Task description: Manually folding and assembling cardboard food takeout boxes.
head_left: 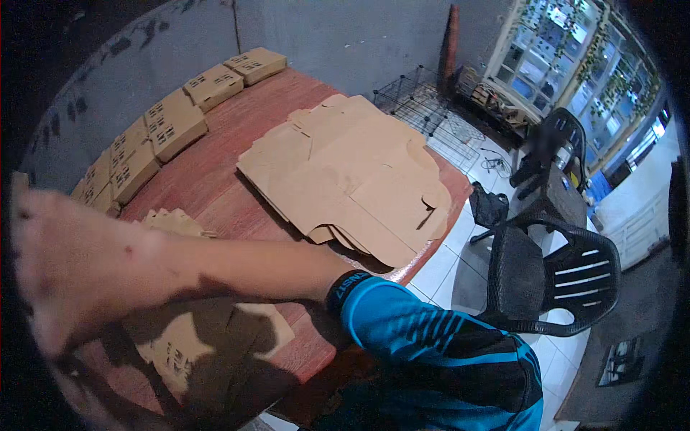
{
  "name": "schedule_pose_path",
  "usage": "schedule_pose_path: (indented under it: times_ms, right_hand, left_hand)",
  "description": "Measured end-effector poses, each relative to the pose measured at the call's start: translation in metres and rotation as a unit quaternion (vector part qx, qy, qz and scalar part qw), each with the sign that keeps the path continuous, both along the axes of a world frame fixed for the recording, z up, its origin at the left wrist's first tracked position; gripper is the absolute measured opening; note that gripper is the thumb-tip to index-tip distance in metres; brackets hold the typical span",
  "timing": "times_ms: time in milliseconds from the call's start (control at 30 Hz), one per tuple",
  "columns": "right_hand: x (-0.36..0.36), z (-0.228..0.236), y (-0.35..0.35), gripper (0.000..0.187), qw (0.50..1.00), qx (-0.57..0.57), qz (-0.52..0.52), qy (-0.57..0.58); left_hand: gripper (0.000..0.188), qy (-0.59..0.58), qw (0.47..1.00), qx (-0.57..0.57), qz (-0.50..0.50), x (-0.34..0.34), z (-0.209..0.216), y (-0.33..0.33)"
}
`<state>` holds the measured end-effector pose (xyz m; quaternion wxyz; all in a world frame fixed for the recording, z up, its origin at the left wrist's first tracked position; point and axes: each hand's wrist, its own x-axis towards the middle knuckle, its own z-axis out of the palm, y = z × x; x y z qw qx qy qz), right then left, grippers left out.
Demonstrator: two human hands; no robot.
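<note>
My right arm, in a blue and black sleeve, stretches across the table to the far left. Its hand (54,269) is smeared at the picture's left rim, so its fingers and anything in them cannot be made out. Beneath the forearm lies a flat printed cardboard piece (269,327), partly in shadow. The notched edge of another cardboard piece (176,221) shows just beyond the wrist. My left hand is not seen; a dark, blurred shape at the lower left is too unclear to name. A stack of flat, unfolded cardboard box blanks (359,169) rests beyond my forearm.
Folded cardboard boxes (172,123) line the far left edge of the reddish table (230,133), by the grey wall. Right of the table stand a black plastic chair (521,269) and a wire rack (410,93) on white floor tiles.
</note>
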<state>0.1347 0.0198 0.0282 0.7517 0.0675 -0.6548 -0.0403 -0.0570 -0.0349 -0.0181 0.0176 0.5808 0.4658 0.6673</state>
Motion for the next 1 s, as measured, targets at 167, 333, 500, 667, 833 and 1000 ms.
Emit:
schedule_pose_path:
  times_ms: [167, 333, 500, 667, 833, 1000]
  right_hand:
    - [0.007, 0.002, 0.002, 0.004, 0.949, 0.151, -0.277, -0.022]
    - [0.003, 0.002, 0.002, 0.01, 0.956, 0.156, -0.248, -0.007]
    - [0.003, -0.005, 0.008, 0.009, 0.958, 0.126, -0.259, 0.0]
    - [0.005, -0.003, 0.008, 0.008, 0.977, 0.076, -0.199, 0.001]
    - [0.012, -0.005, -0.006, 0.006, 0.985, 0.022, -0.161, -0.048]
    - [0.021, -0.002, -0.003, 0.003, 0.976, 0.043, -0.198, -0.085]
  left_hand:
    - [0.042, 0.01, 1.0, -0.01, 0.013, -0.01, 0.005, -0.011]
    - [0.044, 0.011, 1.0, -0.016, 0.013, -0.014, 0.006, -0.013]
    - [0.045, 0.005, 0.999, -0.032, 0.002, -0.012, 0.012, -0.009]
    - [0.045, 0.044, 0.999, 0.005, 0.003, -0.005, 0.011, -0.002]
    - [0.036, 0.012, 1.0, -0.017, 0.02, -0.009, 0.007, -0.004]
    - [0.03, 0.019, 0.999, 0.003, -0.026, -0.01, 0.008, -0.004]
